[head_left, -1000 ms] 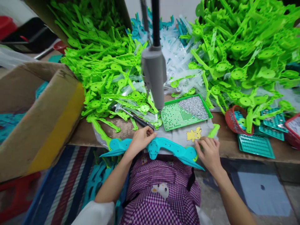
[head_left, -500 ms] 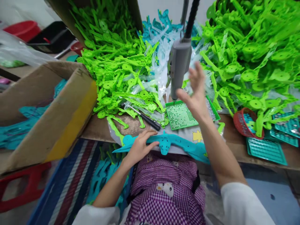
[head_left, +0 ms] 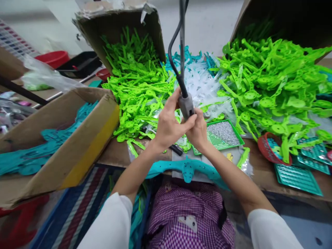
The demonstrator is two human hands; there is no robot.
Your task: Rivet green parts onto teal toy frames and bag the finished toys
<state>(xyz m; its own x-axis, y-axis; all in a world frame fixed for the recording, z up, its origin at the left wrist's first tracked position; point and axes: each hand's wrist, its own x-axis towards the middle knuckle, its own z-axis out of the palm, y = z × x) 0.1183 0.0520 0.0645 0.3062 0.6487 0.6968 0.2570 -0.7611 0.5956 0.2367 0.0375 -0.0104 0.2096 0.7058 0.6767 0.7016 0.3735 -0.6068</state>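
Observation:
A grey electric screwdriver hangs by its black cord above the table, tilted, its lower end hidden behind my hands. My right hand is closed round the body from the right. My left hand grips it from the left, fingers at the upper end and thumb stretched across the front. Below them, a turquoise plastic piece with two long arms and an animal-like head in its middle lies at the table edge, touched by neither hand. A green perforated tray with many small silver screws sits behind it.
Heaps of lime-green plastic parts spill from cardboard boxes on both sides. An open carton with turquoise pieces stands left. A red basket and teal trays lie right. A black-handled tool lies near the tray.
My left hand has left the turquoise piece and risen to the screwdriver. My right hand, open beside the screwdriver before, has closed on it. The view has tipped upward.

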